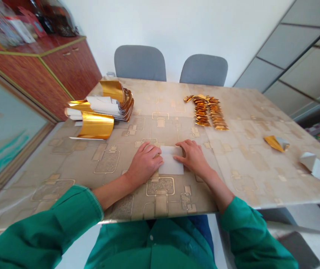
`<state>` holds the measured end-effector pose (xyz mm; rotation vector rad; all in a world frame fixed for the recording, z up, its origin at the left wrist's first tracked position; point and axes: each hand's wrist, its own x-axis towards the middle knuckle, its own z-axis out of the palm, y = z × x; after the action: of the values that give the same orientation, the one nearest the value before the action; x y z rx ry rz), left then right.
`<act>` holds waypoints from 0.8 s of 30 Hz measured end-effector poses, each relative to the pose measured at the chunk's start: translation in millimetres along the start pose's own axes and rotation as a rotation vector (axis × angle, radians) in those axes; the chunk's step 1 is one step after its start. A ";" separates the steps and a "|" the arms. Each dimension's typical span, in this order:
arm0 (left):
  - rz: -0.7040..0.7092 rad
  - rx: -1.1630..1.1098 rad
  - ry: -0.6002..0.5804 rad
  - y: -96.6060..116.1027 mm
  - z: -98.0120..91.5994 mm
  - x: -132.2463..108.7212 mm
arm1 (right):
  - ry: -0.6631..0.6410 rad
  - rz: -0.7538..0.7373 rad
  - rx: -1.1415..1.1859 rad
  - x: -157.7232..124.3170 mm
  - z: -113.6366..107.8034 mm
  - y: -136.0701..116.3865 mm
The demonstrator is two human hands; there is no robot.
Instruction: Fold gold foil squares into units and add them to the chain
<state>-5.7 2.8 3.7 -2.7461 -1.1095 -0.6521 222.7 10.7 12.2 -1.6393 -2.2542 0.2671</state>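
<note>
At upper left of the frame, a reddish wooden cabinet (64, 71) stands beside the table, whose patterned beige tablecloth (246, 168) fills the middle of the view. On it, at centre left, lies a curling stack of gold foil and white paper (98, 125). Below and to the right, the left hand (144, 162) comes in from a green sleeve (50, 220) at the lower left. Its fingertips lie on the left edge of a white paper sheet (171, 161), which sits near the table's front edge. The right hand (192, 158) mirrors it from the other side, so the hands are close but apart, with the sheet between them. Both reach it equally. Its long axis is hidden by the fingers, and whether they pinch it or only rest there cannot be told. Above the sheet lie rows of small folded gold packets (206, 111). Farther right sit a loose gold-and-white fold (276, 144) and a white-and-gold folded piece (315, 166).
</note>
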 end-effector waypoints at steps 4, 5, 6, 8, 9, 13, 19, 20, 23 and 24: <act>-0.033 -0.084 0.010 -0.7 0.7 -1.8 | -0.034 0.049 0.018 7.5 3.5 1.1; -0.037 -0.104 0.013 -0.6 0.6 -1.9 | -0.043 0.062 0.034 8.2 4.0 1.0; -0.042 -0.122 0.012 -0.4 0.4 -1.9 | -0.051 0.075 0.053 8.7 4.3 0.7; -0.058 -0.148 0.004 0.1 0.1 -1.5 | -0.064 0.095 0.099 9.8 4.5 0.0; -0.072 -0.157 -0.001 0.2 0.2 -1.3 | -0.063 0.102 0.120 10.3 4.4 -0.3; -0.158 -0.191 -0.014 -0.6 2.9 -0.6 | -0.002 0.100 0.162 11.2 4.3 0.1; -0.166 -0.251 -0.027 -3.6 7.2 1.7 | 0.020 -0.026 0.116 8.7 1.3 1.3; -0.155 -0.258 -0.032 -3.8 7.3 2.1 | 0.010 -0.049 0.099 8.2 0.4 1.3; -0.130 -0.281 -0.053 -3.7 7.6 2.8 | 0.007 -0.107 0.056 6.7 -1.8 0.8; -0.119 -0.291 -0.058 -3.5 7.8 3.0 | 0.011 -0.124 0.041 6.2 -2.3 0.4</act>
<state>-3.5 9.2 -2.2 -2.9738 -1.2932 -0.8130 222.2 16.6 15.1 -1.4702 -2.3158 0.2704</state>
